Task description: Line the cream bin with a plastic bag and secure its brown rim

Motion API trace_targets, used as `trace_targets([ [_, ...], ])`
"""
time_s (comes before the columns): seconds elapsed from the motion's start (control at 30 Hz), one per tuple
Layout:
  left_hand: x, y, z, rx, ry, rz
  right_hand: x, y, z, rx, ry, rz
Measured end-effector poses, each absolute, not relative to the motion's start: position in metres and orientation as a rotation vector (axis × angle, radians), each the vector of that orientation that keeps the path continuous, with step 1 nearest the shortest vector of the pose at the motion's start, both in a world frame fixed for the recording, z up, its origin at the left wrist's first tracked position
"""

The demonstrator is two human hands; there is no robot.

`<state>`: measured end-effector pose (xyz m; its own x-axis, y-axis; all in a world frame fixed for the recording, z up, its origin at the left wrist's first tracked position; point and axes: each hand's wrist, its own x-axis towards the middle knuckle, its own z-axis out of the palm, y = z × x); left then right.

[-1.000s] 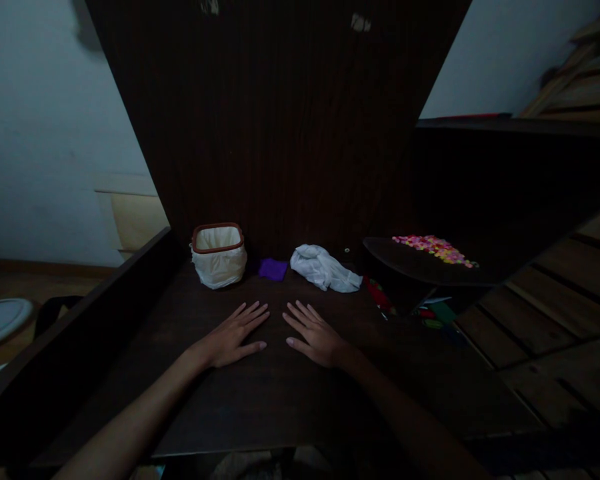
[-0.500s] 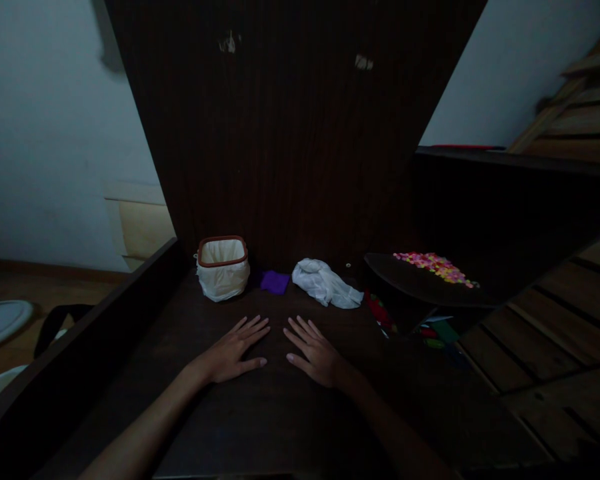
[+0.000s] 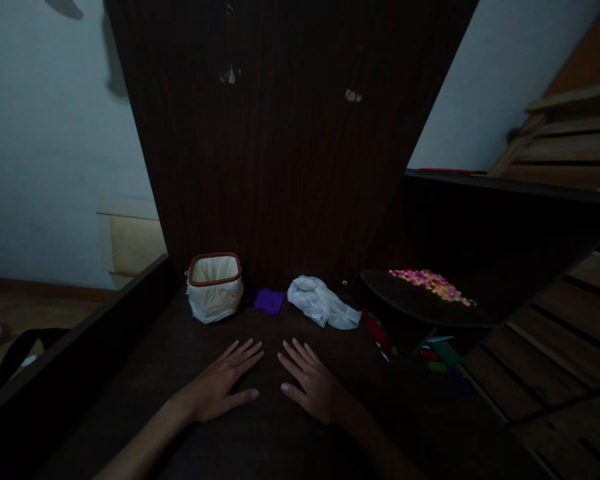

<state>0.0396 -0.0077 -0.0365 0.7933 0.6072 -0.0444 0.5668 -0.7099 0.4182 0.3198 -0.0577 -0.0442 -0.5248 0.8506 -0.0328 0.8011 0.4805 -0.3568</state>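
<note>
Dim light leaves the desk [image 3: 260, 440] dark. Beyond the spread fingers of the right hand [image 3: 313, 385] lies a white bag [image 3: 323, 303] — probably light, soft and slippery, best pinched at its bunched middle. That hand and the left hand [image 3: 223, 385] rest palm down, grasping nothing. Left of the bag lies a purple cloth [image 3: 269, 301], likely limp, then a lined bin [image 3: 215, 301]; rightward, a shelf [image 3: 397, 285] with colourful bits [image 3: 430, 285] hems in the bag's end.

Dim light, bluish on wall [image 3: 45, 147]; shelf interior [image 3: 460, 230] near black; edges stretched.
</note>
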Motion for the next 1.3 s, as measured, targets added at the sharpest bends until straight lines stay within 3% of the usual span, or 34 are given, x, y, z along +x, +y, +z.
trace_targets([
  [1.3, 0.039, -0.007, -0.037, 2.569, 0.845, 0.189, 0.322, -0.058, -0.045, -1.417, -2.561, 0.503],
])
